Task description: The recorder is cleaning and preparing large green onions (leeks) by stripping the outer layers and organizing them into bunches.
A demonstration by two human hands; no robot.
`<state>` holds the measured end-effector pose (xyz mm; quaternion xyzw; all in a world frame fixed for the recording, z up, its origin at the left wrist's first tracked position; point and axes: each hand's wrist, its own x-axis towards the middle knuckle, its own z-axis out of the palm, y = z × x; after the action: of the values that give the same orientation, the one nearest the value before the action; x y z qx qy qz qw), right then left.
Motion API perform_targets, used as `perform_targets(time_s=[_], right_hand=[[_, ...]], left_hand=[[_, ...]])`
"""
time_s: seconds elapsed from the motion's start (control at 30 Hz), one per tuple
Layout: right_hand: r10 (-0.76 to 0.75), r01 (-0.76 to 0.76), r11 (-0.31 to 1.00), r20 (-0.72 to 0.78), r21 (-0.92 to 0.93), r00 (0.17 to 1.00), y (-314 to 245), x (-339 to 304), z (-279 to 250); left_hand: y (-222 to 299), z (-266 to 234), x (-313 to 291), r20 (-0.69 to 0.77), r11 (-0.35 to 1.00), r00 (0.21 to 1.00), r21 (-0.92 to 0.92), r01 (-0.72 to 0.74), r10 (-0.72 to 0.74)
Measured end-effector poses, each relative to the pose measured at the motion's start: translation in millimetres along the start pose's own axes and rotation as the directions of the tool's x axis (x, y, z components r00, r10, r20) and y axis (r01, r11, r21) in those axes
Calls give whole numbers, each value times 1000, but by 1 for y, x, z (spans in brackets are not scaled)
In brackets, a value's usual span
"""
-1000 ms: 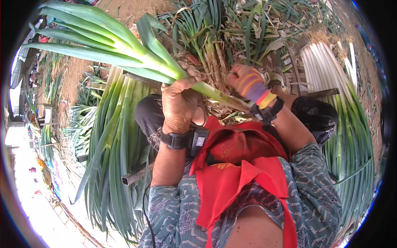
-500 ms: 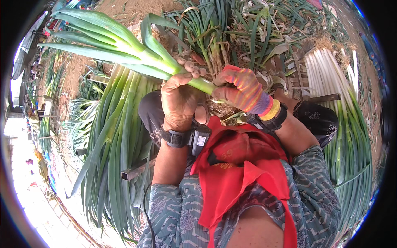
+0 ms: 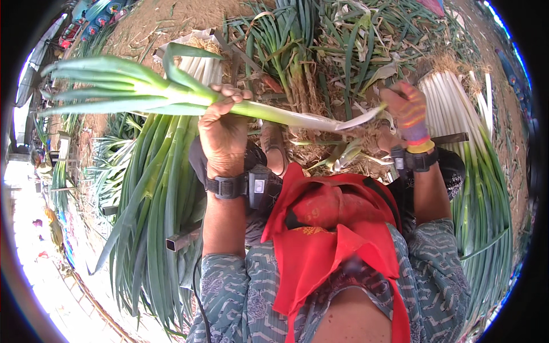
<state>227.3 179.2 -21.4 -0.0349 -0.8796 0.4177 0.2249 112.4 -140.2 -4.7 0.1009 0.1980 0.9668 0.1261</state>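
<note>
My bare left hand is closed round the stalk of a large green onion. Its broad green leaves fan out to the left, and its white lower end points right. A pale strip of outer skin hangs partly loose from the white end. My right hand, in a striped red, yellow and purple glove, pinches the far end of that strip. Some of the gloved fingertips are blurred.
Trimmed green onions lie stacked at the left and right on metal rails. An upright bunch of green onions stands ahead, beside a heap of cut leaves. Peelings litter the ground between my feet.
My right hand has moved right, away from the stalk, drawing a strip of skin with it. The green onion has shifted left and lies more level, baring its white end.
</note>
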Motion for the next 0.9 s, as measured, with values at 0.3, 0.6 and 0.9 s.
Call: perform_targets(time_s=[0.3,0.6,0.9], right_hand=[[362,-270,538,-70,-798,930,134,-34,-68],[-201,318,937,516,-147,833,-81,0,51],[-249,-198,845,694,496,676,-58,-25,74]], left_hand=[[37,5,5,35,995,999,-94,-13,17],[26,19,-4,49,994,999,-103,-18,23],[31,11,-5,96,977,994,-201,77,-58]])
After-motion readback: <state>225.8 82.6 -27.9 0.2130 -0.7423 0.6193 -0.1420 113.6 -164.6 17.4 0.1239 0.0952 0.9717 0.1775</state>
